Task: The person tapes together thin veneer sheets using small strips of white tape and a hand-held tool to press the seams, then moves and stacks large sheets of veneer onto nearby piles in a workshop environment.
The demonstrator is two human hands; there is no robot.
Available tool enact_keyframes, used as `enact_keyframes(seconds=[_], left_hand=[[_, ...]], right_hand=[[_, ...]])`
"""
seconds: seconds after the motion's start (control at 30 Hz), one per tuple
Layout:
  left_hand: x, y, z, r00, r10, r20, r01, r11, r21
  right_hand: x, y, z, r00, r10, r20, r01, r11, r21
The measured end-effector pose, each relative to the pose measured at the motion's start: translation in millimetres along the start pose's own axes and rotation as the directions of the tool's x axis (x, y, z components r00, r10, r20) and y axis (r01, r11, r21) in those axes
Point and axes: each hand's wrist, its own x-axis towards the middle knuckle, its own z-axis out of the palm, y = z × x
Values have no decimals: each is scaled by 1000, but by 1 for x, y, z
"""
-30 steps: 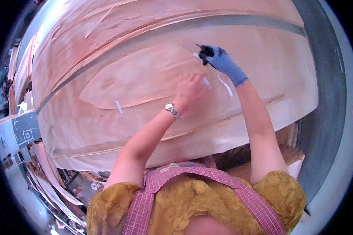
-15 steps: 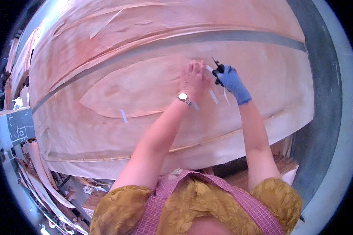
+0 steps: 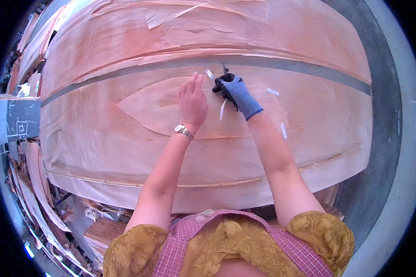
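A long, pointed piece of thin wood veneer (image 3: 159, 106) lies on a wide veneer sheet (image 3: 92, 143). My bare left hand (image 3: 192, 102), with a wristwatch, is over the pointed piece, fingers stretched out and slightly blurred. A small white tape piece (image 3: 209, 74) shows between that hand's fingertips and my right hand; whether it is stuck down I cannot tell. My right hand (image 3: 238, 94), in a blue glove with black fingers, is closed around a small dark pointed tool (image 3: 225, 68). A white tape strip (image 3: 223, 110) hangs below those gloved fingers.
Two white tape pieces lie on the veneer to the right, an upper tape (image 3: 272, 91) and a lower tape (image 3: 283, 130). Beyond runs a grey gap (image 3: 143, 69), then more layered veneer (image 3: 217, 27). Veneer scraps (image 3: 37, 175) are piled at the left, beside a grey block (image 3: 17, 117).
Both hands have shifted left along the upper edge of the pointed piece. My left hand was pressed on the veneer; its fingers now reach toward the tape piece. The view has moved too.
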Motion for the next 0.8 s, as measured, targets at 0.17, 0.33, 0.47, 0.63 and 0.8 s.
enact_keyframes(seconds=[0.17, 0.33, 0.47, 0.63, 0.8], left_hand=[[15, -22, 19, 922, 312, 228, -325, 946, 21], [13, -17, 27, 943, 274, 191, -284, 959, 26], [13, -23, 36, 953, 281, 115, -287, 957, 38], [16, -35, 14, 940, 274, 205, -244, 956, -160], [-23, -122, -33, 999, 7, 47, 7, 962, -274]], right_hand=[[15, 12, 8, 996, -3, -89, -7, 993, -119], [11, 3, 5, 883, -463, 74, 184, 196, -963], [12, -17, 6, 956, -290, 52, 39, -51, -998], [-4, -46, -10, 821, -571, 2, 111, 157, -981], [8, -71, 124, 968, -170, 186, 232, 888, -397]])
